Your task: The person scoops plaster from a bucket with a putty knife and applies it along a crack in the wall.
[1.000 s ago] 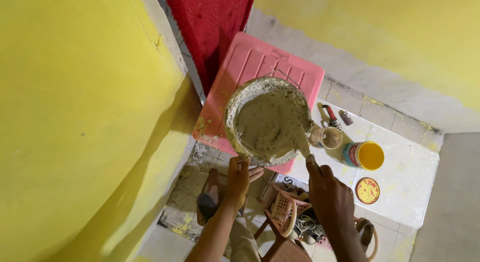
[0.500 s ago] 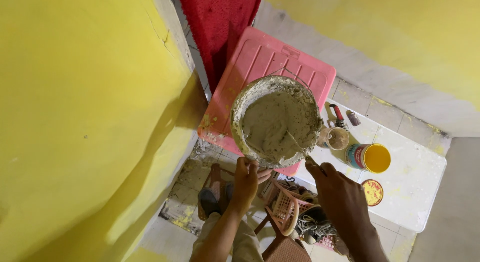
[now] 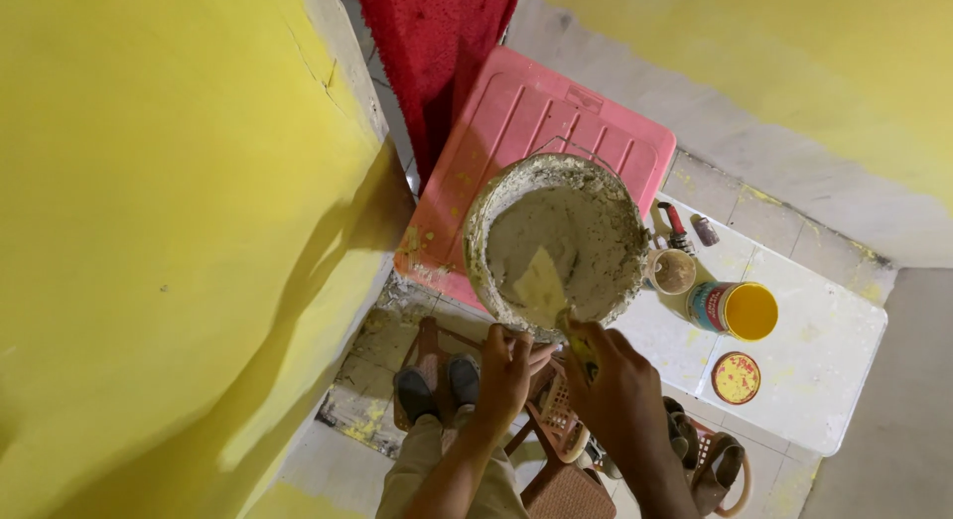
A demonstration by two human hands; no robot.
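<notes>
A putty-crusted round tub [image 3: 556, 243] is sitting on a pink plastic stool [image 3: 556, 132], close beside a yellow wall [image 3: 149, 231]. The left hand [image 3: 504, 372] is gripping the tub's near rim, fingers curled. The right hand [image 3: 620, 390] is clamping a putty knife [image 3: 544, 286], its blade lying on the grey putty.

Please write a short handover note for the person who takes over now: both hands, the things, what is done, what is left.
Left hand: holds the near rim of the putty bucket.
Right hand: grips the putty knife, blade in the grey putty.
Bucket is above a pink stool.
Open yellow paint can, its lid and a small cup stand on the white surface.
Done: blade loaded.
Left: lifting the putty out.
</notes>
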